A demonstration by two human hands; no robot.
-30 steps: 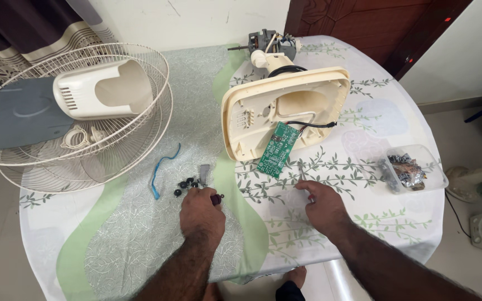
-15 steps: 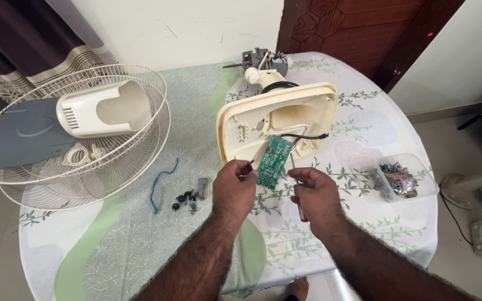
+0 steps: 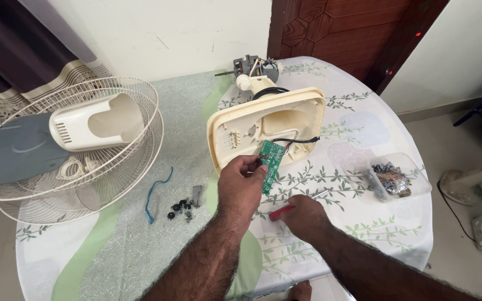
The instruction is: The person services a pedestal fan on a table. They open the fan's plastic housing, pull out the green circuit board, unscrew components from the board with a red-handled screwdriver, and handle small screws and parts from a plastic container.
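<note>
Between left fingertips: green circuit board (image 3: 270, 162), pinched by left hand (image 3: 242, 187) at the cream fan base (image 3: 235, 136) edge | right hand (image 3: 307, 216) just right, closed around red-handled screwdriver (image 3: 281, 211) on table (image 3: 140, 251) | left of hands: black screws (image 3: 179, 208), blue wire (image 3: 154, 192), fan grilles (image 3: 112, 178) | right: clear plastic tray (image 3: 417, 178)

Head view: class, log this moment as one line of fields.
left hand: touching green circuit board | right hand: on red-handled tool | cream plastic fan base: open on table
</note>
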